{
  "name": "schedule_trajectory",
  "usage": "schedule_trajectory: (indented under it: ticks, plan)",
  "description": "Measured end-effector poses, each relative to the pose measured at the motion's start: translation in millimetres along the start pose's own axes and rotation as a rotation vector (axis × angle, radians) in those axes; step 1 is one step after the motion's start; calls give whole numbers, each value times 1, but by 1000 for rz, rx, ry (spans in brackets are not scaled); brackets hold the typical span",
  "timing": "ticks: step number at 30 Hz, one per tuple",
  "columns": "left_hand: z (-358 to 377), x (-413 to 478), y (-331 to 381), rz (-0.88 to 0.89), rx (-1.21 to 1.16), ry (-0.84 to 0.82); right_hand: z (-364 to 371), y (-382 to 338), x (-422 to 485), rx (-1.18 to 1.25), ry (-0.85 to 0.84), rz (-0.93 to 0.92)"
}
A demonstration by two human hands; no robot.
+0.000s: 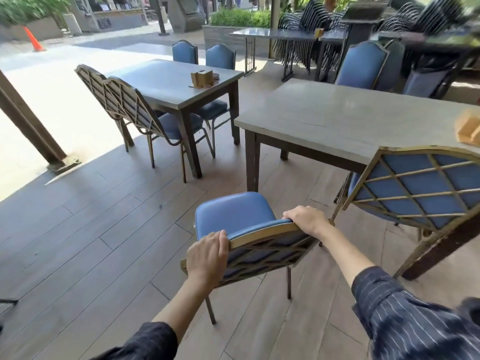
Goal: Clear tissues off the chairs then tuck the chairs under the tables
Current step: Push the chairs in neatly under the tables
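Observation:
A blue padded chair with a gold lattice back stands on the floor in front of me, short of the near table's left corner. My left hand grips the left end of its backrest top. My right hand grips the right end. Its seat is bare, with no tissue on it. The near table has a pale grey top. A second blue chair sits at the right with its seat under that table's edge.
A far table at the left has blue chairs around it and a wooden napkin holder on top. Another wooden holder sits at the near table's right edge. Stacked striped chairs stand behind. A slanted post rises at the left, and an orange cone stands beyond.

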State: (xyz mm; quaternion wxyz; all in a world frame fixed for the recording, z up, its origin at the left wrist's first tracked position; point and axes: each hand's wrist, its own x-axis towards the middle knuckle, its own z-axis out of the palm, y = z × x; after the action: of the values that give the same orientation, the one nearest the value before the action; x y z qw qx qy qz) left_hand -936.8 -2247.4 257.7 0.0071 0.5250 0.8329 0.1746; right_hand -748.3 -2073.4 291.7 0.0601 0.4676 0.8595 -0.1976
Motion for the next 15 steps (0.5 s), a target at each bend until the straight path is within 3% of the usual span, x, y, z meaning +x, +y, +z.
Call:
schedule_trajectory:
  ticks: [15]
  plan:
    - [0,11,-20,144,-61,36,46,14,-49,91,220,-6]
